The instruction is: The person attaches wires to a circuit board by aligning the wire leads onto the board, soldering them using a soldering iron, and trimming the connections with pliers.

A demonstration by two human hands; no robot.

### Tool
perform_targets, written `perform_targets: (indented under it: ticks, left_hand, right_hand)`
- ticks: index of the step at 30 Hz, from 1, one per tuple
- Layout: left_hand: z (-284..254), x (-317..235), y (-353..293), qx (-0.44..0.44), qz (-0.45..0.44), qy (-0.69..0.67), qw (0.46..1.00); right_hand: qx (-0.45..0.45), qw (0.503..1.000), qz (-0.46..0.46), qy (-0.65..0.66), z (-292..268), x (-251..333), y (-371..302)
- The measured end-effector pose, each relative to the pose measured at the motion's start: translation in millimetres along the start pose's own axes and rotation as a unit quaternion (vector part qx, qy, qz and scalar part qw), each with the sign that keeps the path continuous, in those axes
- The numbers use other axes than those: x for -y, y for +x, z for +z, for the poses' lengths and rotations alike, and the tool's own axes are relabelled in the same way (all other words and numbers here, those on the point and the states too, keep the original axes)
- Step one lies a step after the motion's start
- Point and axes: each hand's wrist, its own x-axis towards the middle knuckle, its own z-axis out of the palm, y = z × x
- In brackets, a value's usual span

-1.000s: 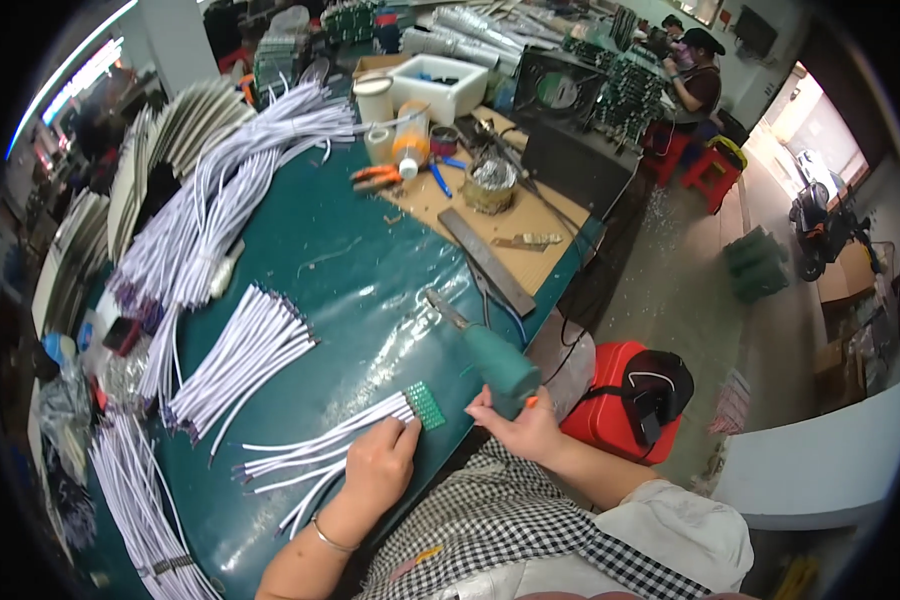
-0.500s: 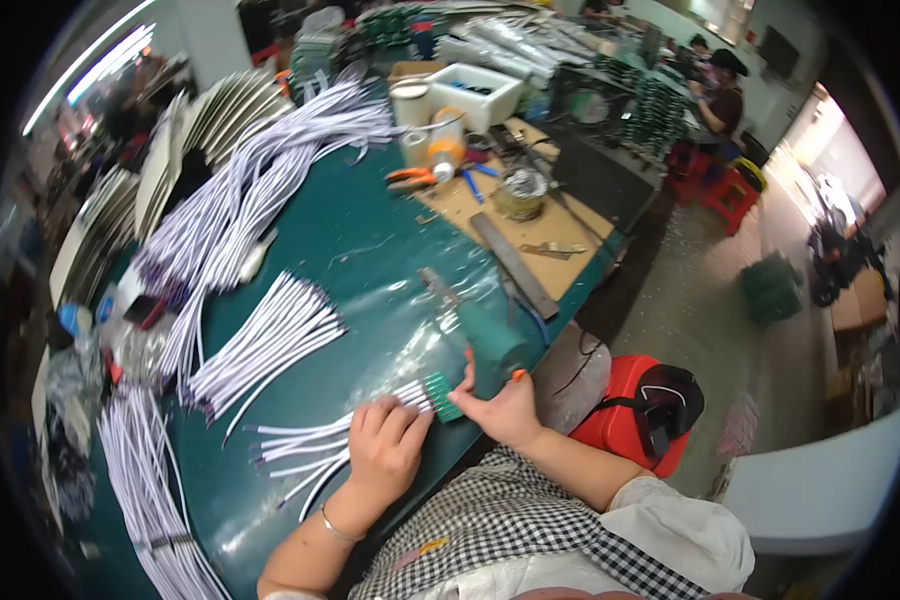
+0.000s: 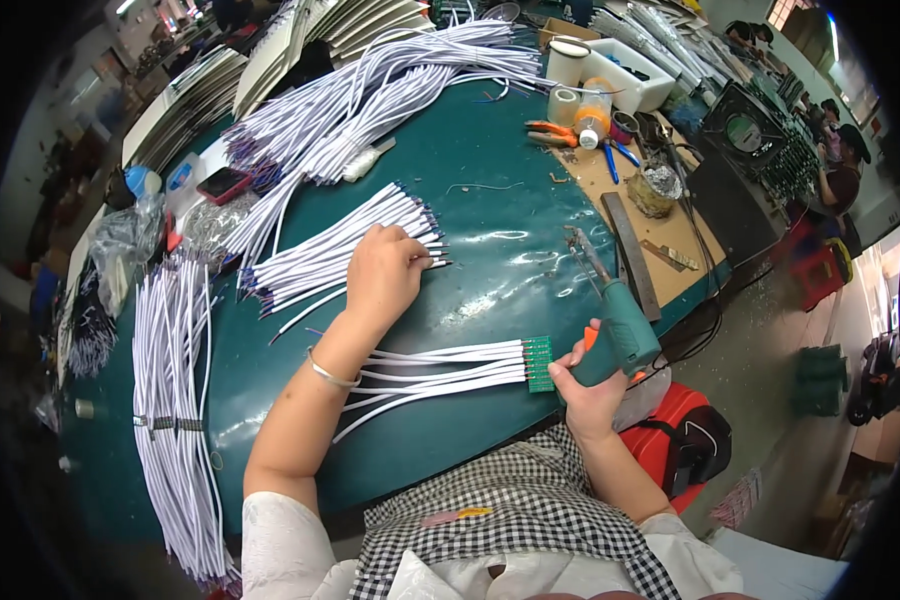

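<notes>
Your left hand [image 3: 378,278] has left the green board [image 3: 539,364] for the fanned wire bundle [image 3: 310,250].
Your right hand [image 3: 592,403] grips the green soldering tool [image 3: 628,325], thumb close beside the board on the mat [image 3: 515,215]; a bump could loosen its attached wires [image 3: 515,378]. Your left forearm [image 3: 305,405] passes over their free ends; dragging it could shift the board. Farther off, your left fingers nearly meet at the bundle's tips, whether pinching a wire I can't tell; crowded strands could tangle. Beyond, the tool's metal tip, if hot, could scorch the mat.
</notes>
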Motion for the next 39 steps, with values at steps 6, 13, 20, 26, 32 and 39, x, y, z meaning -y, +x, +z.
perform_targets:
  ticks: [6, 13, 20, 26, 32, 39]
  left_hand:
    - [18.7, 1.2, 13.0, 0.073, -0.061, -0.023, 0.995]
    - [32.8, 10.2, 2.8, 0.036, 0.0, -0.059, 0.998]
    - [-11.1, -50.6, -17.2, 0.029, 0.045, -0.127, 0.99]
    - [-25.9, -98.2, -66.8, 0.099, 0.095, -0.217, 0.967]
    - [-27.2, -106.1, -77.6, 0.152, 0.067, -0.223, 0.961]
    - [-18.8, -101.6, -80.8, 0.138, 0.064, -0.254, 0.955]
  right_hand:
    - [0.001, 1.0, -0.007, 0.008, -7.5, -1.7, 5.3]
    - [0.023, 0.998, 0.009, -0.05, -3.8, -9.4, 4.7]
    - [0.048, 0.995, -0.034, -0.078, -4.6, 0.8, 0.9]
    - [0.003, 0.992, -0.055, -0.116, 3.1, 4.2, -1.8]
    - [0.037, 0.987, -0.06, -0.144, -3.1, -5.2, 2.8]
    - [0.028, 0.997, 0.02, -0.065, 4.9, 24.0, 12.9]
